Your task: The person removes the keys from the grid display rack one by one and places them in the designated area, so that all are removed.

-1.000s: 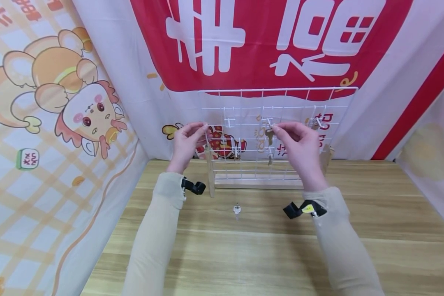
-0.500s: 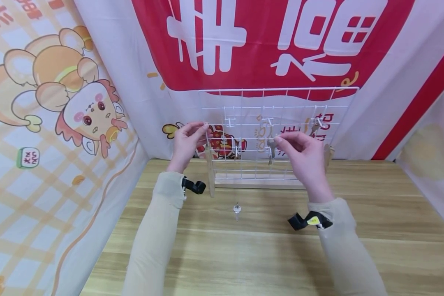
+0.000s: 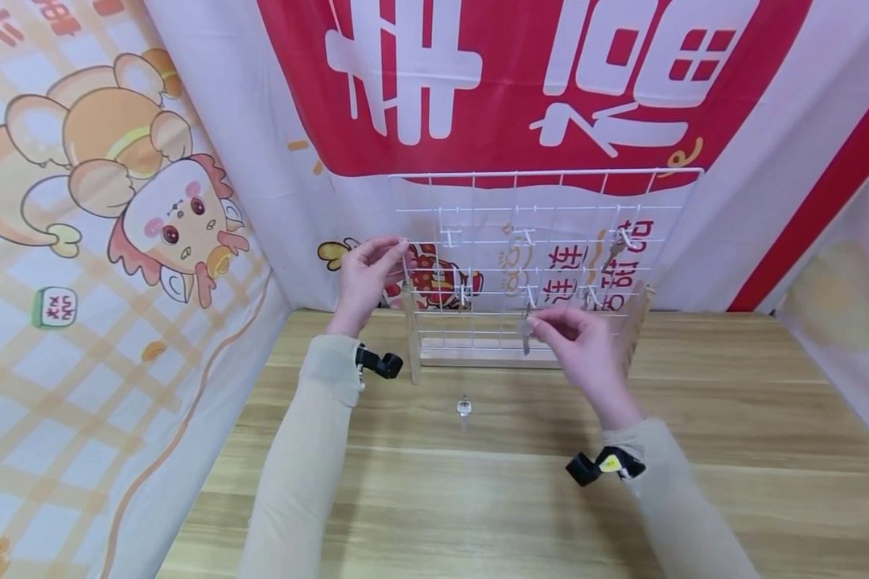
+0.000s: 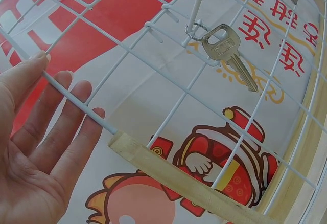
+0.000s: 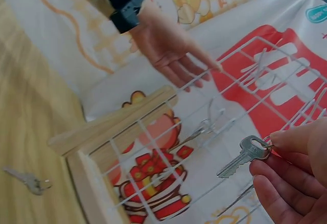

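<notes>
My left hand (image 3: 368,277) grips the left side wire of a white wire grid rack (image 3: 543,173), its thumb in front and fingers behind. My right hand (image 3: 582,342) pinches a metal key (image 5: 245,155) by its small ring, between thumb and index finger. In the head view this key overlaps the lower middle hook (image 3: 531,296). Another key (image 4: 225,45) hangs by a ring from a hook near my left hand. A further key (image 3: 611,256) hangs at the upper right hook. One more key (image 3: 464,408) lies on the table in front of the rack.
Upper hooks on the left (image 3: 449,238) and in the middle (image 3: 526,237) carry no key. Wooden feet (image 3: 411,338) support the rack on the wood-grain table (image 3: 434,498). A printed cloth (image 3: 319,96) stands close behind it.
My right hand has moved down from the upper middle hook to the lower middle hook, carrying the key. My left hand has stayed on the rack's side wire.
</notes>
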The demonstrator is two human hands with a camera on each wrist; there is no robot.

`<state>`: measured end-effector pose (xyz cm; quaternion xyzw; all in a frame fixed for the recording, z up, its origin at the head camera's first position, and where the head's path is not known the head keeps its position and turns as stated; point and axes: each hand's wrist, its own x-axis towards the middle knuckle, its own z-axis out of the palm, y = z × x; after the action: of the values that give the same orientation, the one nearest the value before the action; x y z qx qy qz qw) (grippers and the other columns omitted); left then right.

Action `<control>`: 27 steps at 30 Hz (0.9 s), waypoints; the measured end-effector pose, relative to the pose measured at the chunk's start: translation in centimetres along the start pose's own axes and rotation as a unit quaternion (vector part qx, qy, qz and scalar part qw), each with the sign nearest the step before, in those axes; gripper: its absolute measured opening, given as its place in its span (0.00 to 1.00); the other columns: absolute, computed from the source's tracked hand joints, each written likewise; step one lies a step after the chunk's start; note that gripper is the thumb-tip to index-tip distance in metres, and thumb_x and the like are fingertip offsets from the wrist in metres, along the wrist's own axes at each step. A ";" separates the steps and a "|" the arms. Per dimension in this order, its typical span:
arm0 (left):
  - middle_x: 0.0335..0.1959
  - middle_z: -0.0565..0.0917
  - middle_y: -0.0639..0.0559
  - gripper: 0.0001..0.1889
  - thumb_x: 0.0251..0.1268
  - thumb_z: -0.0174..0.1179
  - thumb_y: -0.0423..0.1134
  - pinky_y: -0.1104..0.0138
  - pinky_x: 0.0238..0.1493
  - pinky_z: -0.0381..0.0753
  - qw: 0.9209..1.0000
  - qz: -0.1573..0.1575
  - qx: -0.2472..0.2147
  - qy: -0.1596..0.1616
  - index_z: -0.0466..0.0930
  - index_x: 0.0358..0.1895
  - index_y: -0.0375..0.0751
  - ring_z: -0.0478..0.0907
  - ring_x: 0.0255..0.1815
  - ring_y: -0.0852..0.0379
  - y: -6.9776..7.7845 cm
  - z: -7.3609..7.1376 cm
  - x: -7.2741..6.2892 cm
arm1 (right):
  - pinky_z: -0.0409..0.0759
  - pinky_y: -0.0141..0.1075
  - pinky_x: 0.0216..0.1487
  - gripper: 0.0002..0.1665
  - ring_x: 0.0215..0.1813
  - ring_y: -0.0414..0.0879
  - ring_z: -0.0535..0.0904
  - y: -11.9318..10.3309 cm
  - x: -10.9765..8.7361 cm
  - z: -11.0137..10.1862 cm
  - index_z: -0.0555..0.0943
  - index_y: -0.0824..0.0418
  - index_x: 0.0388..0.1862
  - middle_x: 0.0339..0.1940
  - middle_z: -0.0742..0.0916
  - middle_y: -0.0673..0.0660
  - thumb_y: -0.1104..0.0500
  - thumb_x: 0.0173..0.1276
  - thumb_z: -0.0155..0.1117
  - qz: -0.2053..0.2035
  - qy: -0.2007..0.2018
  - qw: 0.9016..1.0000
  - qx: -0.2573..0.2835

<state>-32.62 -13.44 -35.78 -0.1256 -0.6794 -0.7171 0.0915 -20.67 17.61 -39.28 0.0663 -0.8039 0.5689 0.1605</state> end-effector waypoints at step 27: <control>0.51 0.83 0.29 0.18 0.67 0.68 0.50 0.58 0.48 0.87 1.000 0.008 -0.003 -0.004 0.86 0.52 0.42 0.87 0.45 0.47 0.0 0.0 0.0 | 0.86 0.35 0.41 0.05 0.39 0.49 0.85 9.1 -5.6 6.0 0.87 0.65 0.41 0.37 0.89 0.56 0.67 0.67 0.72 0.140 -0.088 0.986 0.024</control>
<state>-32.63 -13.46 -35.79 -0.1338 -0.6765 -0.7180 0.0941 -19.14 14.65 -51.05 0.0068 -0.8024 0.5967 0.0059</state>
